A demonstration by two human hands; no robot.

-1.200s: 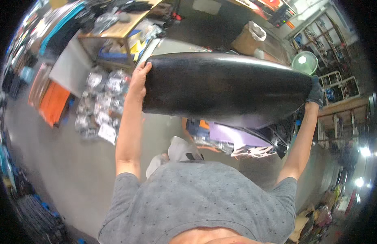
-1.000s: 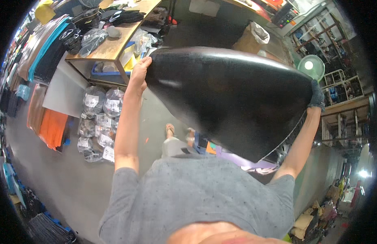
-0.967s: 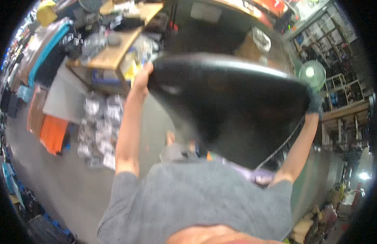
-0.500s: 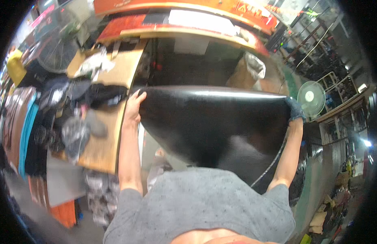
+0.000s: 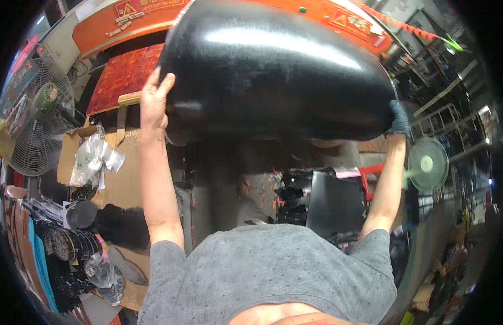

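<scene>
A large glossy black sheet (image 5: 278, 81), curved over like a wide roll, stretches between my two hands. My bare left hand (image 5: 155, 100) grips its left edge, with thumb and fingers around the rim. On the right edge my right hand (image 5: 398, 116) holds it, wearing a blue-grey glove; its fingertips are partly hidden. The sheet's far part lies up against the front of an orange machine (image 5: 121, 27) and hides much of it. Both my arms reach forward, the sheet well away from my body.
A red board (image 5: 121, 78) lies left of the sheet. The wooden table (image 5: 118, 184) at left carries a carton with plastic wrapping (image 5: 91, 157) and dark pieces. Fans stand at left (image 5: 43, 116) and right (image 5: 427, 162). Below the sheet, another black sheet (image 5: 335, 203) rests near a red frame (image 5: 371, 179).
Both hands have carried the black sheet forward and up, from close to my body to the orange machine. Its near part no longer hangs down in front of me.
</scene>
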